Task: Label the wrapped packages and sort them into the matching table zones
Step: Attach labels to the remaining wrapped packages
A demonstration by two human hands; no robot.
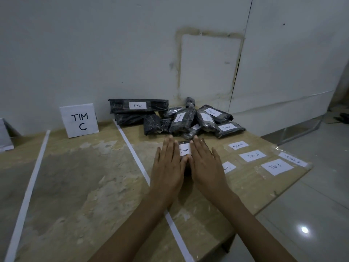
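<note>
While pressing a white paper label (184, 150) onto the small black plastic-wrapped package (184, 143), lays left hand (168, 167) and right hand (205, 165) flat, fingers (171, 146) straight, together. Sits just right of the white tape line (131, 150), near the black package pile (188, 120); open worn wooden bench (75, 176) leftward.

The package pile (188, 118) sits behind the loose labels (252, 155) on the table (85, 176), with the sign (79, 121) to its left.
</note>
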